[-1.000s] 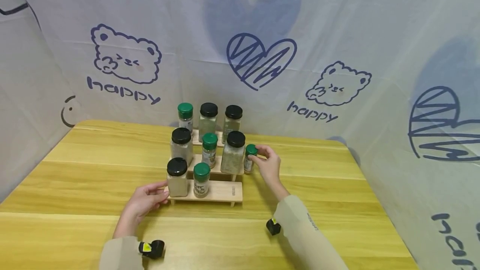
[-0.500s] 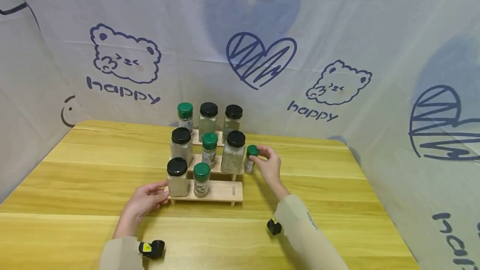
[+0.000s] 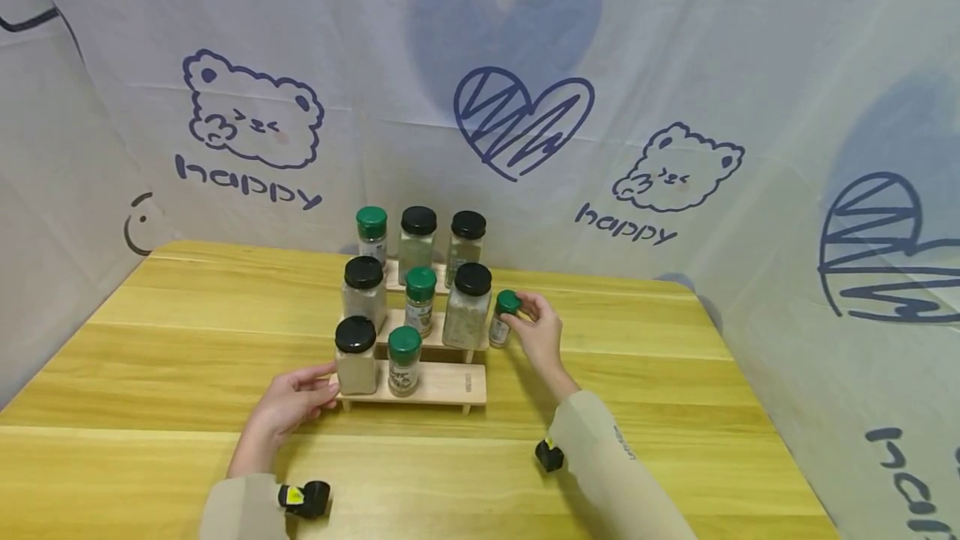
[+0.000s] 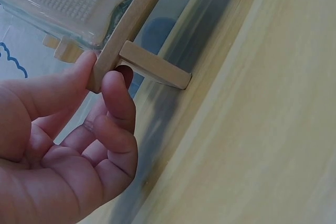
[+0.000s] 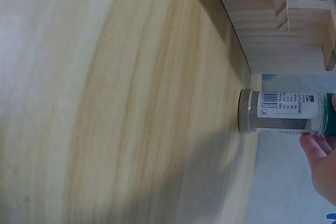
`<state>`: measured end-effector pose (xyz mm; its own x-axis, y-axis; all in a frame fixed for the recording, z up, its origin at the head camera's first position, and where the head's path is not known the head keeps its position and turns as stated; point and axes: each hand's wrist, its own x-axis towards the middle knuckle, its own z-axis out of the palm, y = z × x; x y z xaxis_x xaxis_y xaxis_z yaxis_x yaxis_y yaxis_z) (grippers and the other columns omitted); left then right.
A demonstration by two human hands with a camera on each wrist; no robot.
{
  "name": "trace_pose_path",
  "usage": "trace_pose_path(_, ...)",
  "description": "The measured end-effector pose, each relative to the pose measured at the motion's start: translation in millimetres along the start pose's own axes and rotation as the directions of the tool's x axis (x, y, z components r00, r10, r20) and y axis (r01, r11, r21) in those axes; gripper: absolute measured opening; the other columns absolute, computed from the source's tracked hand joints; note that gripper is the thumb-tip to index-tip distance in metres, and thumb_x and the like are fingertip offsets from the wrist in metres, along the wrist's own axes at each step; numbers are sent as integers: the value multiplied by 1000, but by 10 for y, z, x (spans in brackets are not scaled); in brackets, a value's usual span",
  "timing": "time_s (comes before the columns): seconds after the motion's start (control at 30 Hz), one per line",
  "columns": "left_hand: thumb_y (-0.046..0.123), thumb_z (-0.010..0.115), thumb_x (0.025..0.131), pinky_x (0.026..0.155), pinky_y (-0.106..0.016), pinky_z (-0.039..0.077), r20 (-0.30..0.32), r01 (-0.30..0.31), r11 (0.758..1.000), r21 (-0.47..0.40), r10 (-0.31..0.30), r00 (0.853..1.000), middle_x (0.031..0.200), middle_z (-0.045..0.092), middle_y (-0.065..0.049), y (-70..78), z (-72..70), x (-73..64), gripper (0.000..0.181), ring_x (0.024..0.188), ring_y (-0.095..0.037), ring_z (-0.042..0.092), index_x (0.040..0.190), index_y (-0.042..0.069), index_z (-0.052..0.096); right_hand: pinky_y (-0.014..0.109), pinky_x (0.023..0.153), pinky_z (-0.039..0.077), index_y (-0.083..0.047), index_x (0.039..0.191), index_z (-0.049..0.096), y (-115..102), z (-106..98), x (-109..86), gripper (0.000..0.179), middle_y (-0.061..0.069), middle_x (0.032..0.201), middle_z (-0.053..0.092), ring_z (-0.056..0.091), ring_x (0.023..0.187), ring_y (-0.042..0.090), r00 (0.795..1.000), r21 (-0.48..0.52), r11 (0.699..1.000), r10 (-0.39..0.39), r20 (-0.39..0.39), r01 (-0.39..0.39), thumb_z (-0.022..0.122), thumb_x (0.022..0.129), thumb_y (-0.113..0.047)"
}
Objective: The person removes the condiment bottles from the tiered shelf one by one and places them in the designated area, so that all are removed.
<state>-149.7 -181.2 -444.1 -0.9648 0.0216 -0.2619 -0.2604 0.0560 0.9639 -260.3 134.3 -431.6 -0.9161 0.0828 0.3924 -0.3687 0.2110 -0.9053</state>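
Observation:
A three-tier wooden spice rack (image 3: 442,384) stands on the table, carrying jars with black or green lids. My left hand (image 3: 291,405) pinches the left end of its lowest shelf; in the left wrist view, thumb and finger close on the shelf edge (image 4: 107,59) just above a leg. To the right of the rack, my right hand (image 3: 537,332) holds a small green-lidded spice jar (image 3: 498,328) by its lid. That jar is upright, beside the middle tier. Its printed label (image 5: 286,104) shows in the right wrist view, with fingers at the green lid.
On the front shelf stand a black-lidded jar (image 3: 356,365) and a green-lidded jar (image 3: 403,369), left of a bare stretch of wood. Several more jars fill the middle and back tiers. A printed cloth (image 3: 390,107) hangs behind the table (image 3: 637,373).
The small green-lidded jar in my right hand has shifted slightly to the right, away from the rack. My left hand keeps its place on the shelf end.

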Motion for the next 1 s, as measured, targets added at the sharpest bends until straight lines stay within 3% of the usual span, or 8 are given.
trace_pose_path(0.33,3,56,87,55,-20,43,6,-3,1000,-5,3,1000,79,60,3,-2,3,-8,49,66,-8,57,129,-12,37,37,79,47,14,107,53,-6,1,-2,39,27,105,57,55,97,37,1000,5,1000,-16,14,16,67,71,14)
trace_pose_path(0.63,4,57,87,56,-21,44,0,6,1000,-8,-6,1000,81,60,3,-12,4,-6,49,67,-9,58,129,-11,37,44,83,45,13,114,49,10,-32,-39,44,27,110,53,52,101,38,1000,10,1000,21,12,-21,67,73,9)
trace_pose_path(1.0,3,57,86,56,-21,45,6,3,1000,-23,-3,1000,81,61,2,-15,-4,3,49,67,-10,58,129,-11,37,26,74,49,17,106,51,40,-95,-141,39,29,102,54,53,94,43,998,8,999,41,-43,-41,68,71,11)
